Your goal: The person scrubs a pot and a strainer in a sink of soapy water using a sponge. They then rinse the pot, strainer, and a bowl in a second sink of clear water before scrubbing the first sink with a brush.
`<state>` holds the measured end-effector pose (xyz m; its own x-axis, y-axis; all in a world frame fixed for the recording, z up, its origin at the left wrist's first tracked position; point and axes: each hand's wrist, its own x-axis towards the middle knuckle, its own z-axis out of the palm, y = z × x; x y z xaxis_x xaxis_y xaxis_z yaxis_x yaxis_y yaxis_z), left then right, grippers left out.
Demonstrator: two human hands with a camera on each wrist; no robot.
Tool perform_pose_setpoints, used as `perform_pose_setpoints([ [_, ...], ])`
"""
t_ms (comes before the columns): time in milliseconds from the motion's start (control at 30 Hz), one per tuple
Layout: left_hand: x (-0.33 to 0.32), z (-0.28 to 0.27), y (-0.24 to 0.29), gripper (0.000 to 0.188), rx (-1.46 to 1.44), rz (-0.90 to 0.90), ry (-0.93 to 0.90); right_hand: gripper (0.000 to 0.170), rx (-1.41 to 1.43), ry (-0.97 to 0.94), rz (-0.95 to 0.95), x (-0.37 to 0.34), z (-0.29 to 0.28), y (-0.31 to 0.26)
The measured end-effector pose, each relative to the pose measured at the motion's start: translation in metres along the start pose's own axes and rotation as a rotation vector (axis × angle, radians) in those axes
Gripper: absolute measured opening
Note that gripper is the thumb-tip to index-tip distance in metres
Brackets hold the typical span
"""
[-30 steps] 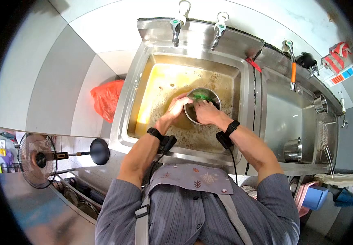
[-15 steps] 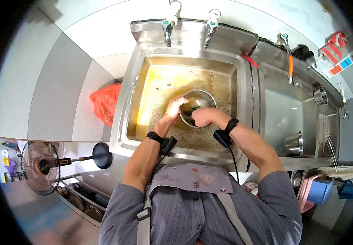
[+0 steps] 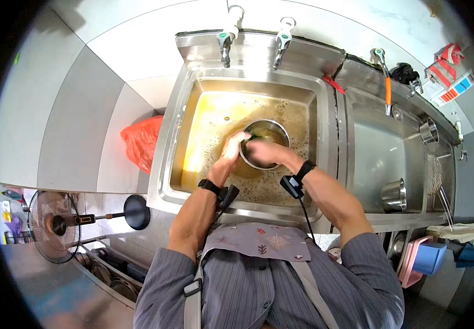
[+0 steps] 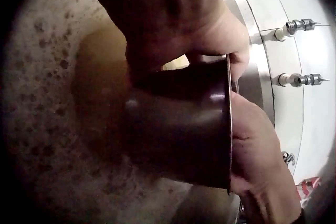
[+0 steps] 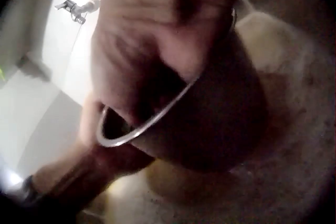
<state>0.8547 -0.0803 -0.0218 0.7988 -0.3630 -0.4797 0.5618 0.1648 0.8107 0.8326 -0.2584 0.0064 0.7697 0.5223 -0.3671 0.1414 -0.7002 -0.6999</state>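
A round steel pot [image 3: 285, 135] is held over the murky, foamy water of the left sink [image 3: 160, 164]. My left hand [image 3: 233, 147] grips its left side, thumb over the rim; the left wrist view shows this hand [image 4: 194, 40] at the pot's wall [image 4: 184, 124]. My right hand [image 3: 265, 152] reaches down inside the pot, blurred in the head view. In the right wrist view the right hand [image 5: 147, 50] goes in past the rim [image 5: 157, 116], its fingertips hidden. Something dark green lies in the pot by the fingers; whether they hold it cannot be told.
Two taps [image 3: 225, 49] stand behind the left sink. The right basin [image 3: 376, 148] holds a steel pot [image 3: 394, 196], a smaller one [image 3: 428, 131] and a wire strainer [image 3: 436, 175]. A red plastic bag [image 3: 141, 143] hangs at left, above a fan [image 3: 56, 225].
The right hand has moved about within the pot, lately a little to the left. The left hand keeps its grip. The camera view has shifted slightly.
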Motion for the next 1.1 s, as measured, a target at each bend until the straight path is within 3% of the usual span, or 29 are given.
perform_pose_setpoints([
  [100,0.002,0.000,-0.002,0.046,-0.037,0.023,-0.003,0.040,0.159,-0.181,0.093,-0.020,-0.013,-0.022],
  [200,-0.014,0.009,0.008,0.047,-0.051,0.063,0.009,0.042,-0.022,-0.196,0.107,-0.037,-0.022,-0.044],
  [267,-0.017,0.011,0.011,0.051,0.017,0.033,0.007,0.038,0.074,-0.232,0.213,-0.042,-0.026,-0.049],
  [333,-0.014,0.010,0.008,0.053,0.025,0.015,0.001,0.028,0.790,-0.030,0.055,-0.038,-0.007,-0.025],
  [367,-0.011,0.008,0.006,0.052,-0.028,-0.017,-0.030,0.020,0.983,-0.001,-0.026,-0.031,0.001,-0.013],
  [400,-0.005,0.004,0.000,0.050,-0.076,-0.050,-0.061,0.020,0.985,0.001,-0.029,-0.029,0.005,-0.011],
  [467,-0.004,0.003,0.000,0.049,-0.092,-0.010,-0.112,0.020,1.453,0.249,-0.195,-0.025,0.015,-0.013],
  [500,-0.011,0.008,0.005,0.051,-0.092,-0.017,-0.099,0.019,1.499,0.398,-0.131,-0.024,0.017,-0.020],
  [533,-0.017,0.012,0.011,0.052,-0.093,-0.021,-0.084,0.019,1.518,0.409,-0.161,-0.023,0.014,-0.017],
  [600,-0.017,0.013,0.008,0.060,-0.054,0.047,-0.111,0.021,1.493,0.629,0.136,-0.027,0.008,-0.030],
  [667,-0.019,0.019,0.007,0.067,0.015,0.009,-0.035,0.025,1.496,0.622,0.185,-0.027,0.009,-0.031],
  [800,-0.022,0.028,0.012,0.073,-0.034,0.034,-0.097,0.036,1.513,0.541,0.198,-0.026,0.022,-0.020],
  [900,-0.017,0.019,0.013,0.073,0.041,0.055,-0.078,0.056,1.070,0.206,0.211,-0.043,0.014,-0.022],
  [933,-0.016,0.014,0.012,0.073,0.038,0.055,-0.077,0.053,0.913,0.182,0.178,-0.048,0.017,-0.026],
  [1000,-0.015,0.007,0.015,0.071,0.208,0.030,-0.088,0.041,0.510,-0.088,0.146,-0.045,0.015,-0.018],
  [1033,-0.015,0.006,0.016,0.071,0.252,0.046,-0.091,0.041,0.510,-0.092,0.147,-0.046,0.015,-0.014],
  [1100,-0.025,0.008,0.022,0.071,0.253,0.019,-0.088,0.030,-0.113,-0.256,0.039,-0.051,0.008,-0.017],
])
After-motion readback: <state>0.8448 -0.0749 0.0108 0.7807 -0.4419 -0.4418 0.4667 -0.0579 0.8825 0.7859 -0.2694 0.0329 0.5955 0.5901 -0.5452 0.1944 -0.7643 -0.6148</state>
